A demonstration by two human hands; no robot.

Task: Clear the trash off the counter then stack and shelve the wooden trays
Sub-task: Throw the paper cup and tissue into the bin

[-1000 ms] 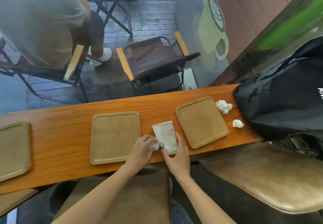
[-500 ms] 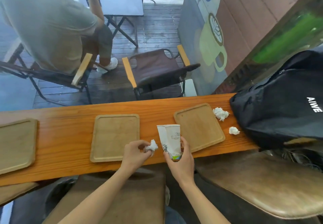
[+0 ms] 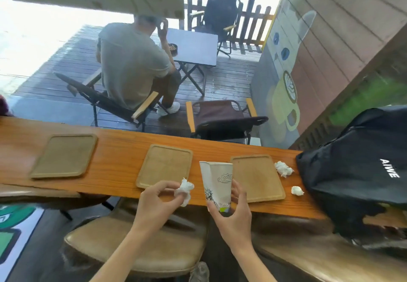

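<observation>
Head view: right hand [image 3: 233, 213] wrapped around the lower part of a printed paper cup [image 3: 217, 185], held upright above the near edge of the wooden counter [image 3: 119, 149], rim dented on its left side. Left hand [image 3: 157, 202] pinches a crumpled white napkin [image 3: 185, 190] between thumb and fingertips, just left of the cup and not touching it, also over the counter's near edge.

Three wooden trays lie flat on the counter, none stacked: left tray [image 3: 65, 155], middle tray [image 3: 165, 165] behind the left hand, right tray [image 3: 257, 177] partly behind the cup. Two more napkin wads are on the counter right of the right tray: larger wad [image 3: 283, 168] near its far corner, smaller wad [image 3: 297, 190] nearer the front edge. Black backpack [image 3: 356, 165] sits on the counter's right end, just beside both wads. Brown padded stools [image 3: 136, 246] below the counter.
</observation>
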